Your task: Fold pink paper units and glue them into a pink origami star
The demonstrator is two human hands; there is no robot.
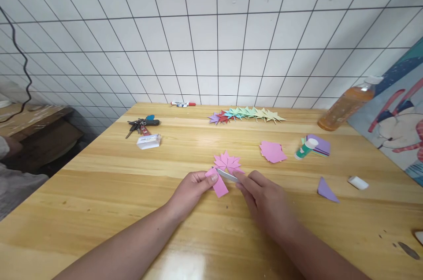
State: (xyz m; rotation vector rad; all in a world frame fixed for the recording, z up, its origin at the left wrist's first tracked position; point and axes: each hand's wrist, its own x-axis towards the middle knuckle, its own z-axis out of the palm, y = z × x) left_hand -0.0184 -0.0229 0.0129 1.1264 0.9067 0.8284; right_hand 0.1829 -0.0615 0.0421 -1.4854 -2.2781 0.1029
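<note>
My left hand pinches a folded strip of pink paper just above the table. My right hand is closed on a knife, its thin silver blade pointing left; the handle end is hidden in my fingers. The blade's tip touches or lies over the top of the pink strip; I cannot tell which. Right behind the hands lies a pink folded-paper leaf with pointed lobes, its lower part partly covered. Farther right rests a stack of pink paper pieces.
A row of multicoloured paper leaves lies near the wall. At right are a glue stick, coloured paper squares, a purple triangle, a white cap and a bottle. Keys, a small box and a marker lie left.
</note>
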